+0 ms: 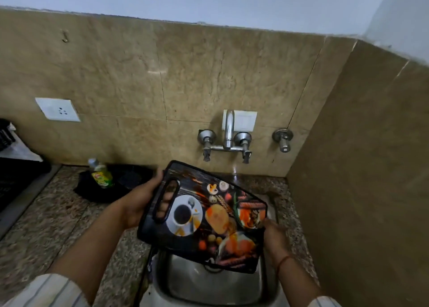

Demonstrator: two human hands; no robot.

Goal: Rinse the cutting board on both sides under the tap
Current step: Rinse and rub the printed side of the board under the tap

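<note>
A black cutting board (209, 216) with printed food pictures and orange smears is held tilted over the steel sink (209, 283), printed side up. My left hand (141, 202) grips its handle end, fingers showing through the handle slot. My right hand (274, 234) holds the board's right edge. The chrome tap (228, 130) sits on the wall above and behind the board, with a lever valve on each side. No water stream is visible.
A green dish-soap bottle (101, 173) stands on a dark cloth (116, 183) on the speckled granite counter (58, 214) to the left. A stove edge (18, 179) is far left. A spare valve (283, 139) and a tiled side wall (359, 167) are on the right.
</note>
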